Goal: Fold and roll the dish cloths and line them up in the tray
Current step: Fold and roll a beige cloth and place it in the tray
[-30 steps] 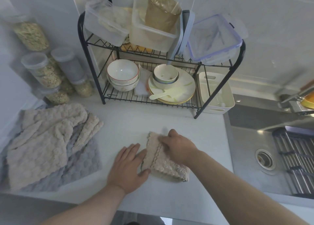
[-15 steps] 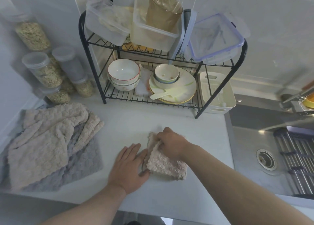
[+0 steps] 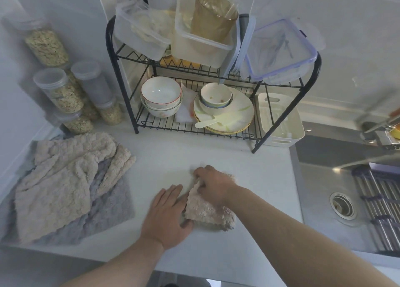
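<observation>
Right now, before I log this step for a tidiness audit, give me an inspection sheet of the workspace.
Surface: white countertop, cloths at left and centre.
Job's things: beige dish cloth, partly rolled, centre; loose beige cloths piled on a grey cloth, left; white tray beside the rack, no cloth seen inside.
Clutter: black dish rack with bowls, plates, plastic containers; grain jars in the corner.
Grips: left hand flat beside the cloth; right hand curled over its far end.
Cables: nothing seen.
Surroundings: steel sink at right; tiled wall.

Counter (image 3: 216,152) bears grey cloth (image 3: 108,213); folded beige cloth (image 3: 207,213); rack (image 3: 121,80); jars (image 3: 62,93); tray (image 3: 279,142).
</observation>
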A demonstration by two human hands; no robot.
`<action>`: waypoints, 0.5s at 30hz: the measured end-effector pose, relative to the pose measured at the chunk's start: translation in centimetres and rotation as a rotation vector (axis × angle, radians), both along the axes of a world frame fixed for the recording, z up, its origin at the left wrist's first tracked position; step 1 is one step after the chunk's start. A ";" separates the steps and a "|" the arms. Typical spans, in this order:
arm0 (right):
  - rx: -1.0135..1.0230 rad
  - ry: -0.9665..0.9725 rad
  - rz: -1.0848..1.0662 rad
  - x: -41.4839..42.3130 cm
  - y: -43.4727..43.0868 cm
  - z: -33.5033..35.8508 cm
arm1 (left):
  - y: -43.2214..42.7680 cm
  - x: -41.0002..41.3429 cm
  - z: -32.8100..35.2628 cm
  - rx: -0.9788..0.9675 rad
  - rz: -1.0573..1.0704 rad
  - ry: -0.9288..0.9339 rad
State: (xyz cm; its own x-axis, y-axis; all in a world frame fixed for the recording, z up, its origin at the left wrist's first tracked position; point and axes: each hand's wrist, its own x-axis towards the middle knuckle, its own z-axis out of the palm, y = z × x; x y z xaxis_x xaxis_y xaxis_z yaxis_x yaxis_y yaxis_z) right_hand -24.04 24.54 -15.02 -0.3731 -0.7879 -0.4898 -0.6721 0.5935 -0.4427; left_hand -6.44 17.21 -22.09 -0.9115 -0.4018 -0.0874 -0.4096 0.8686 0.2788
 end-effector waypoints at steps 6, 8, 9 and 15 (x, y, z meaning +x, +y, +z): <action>-0.331 0.235 -0.425 2.4 5.6 0.7 | -0.1 0.3 0.0 0.039 -0.020 0.059; -0.137 0.193 -0.698 3.4 7.8 0.7 | -0.2 0.6 0.3 0.080 -0.011 0.102; -0.029 0.085 -0.810 3.9 8.5 0.7 | -0.2 0.7 0.4 0.094 -0.037 0.126; -0.027 -0.204 -0.907 4.0 8.1 0.5 | 0.3 0.8 -0.2 -0.007 -0.316 0.066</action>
State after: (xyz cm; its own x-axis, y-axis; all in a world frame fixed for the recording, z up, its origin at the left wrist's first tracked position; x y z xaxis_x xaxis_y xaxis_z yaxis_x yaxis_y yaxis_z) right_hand -20.08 32.60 -14.53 -0.7606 -0.2492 -0.5995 0.1358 0.8419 -0.5223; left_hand -5.68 17.52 -22.28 -0.9949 -0.0981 -0.0226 -0.1004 0.9520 0.2890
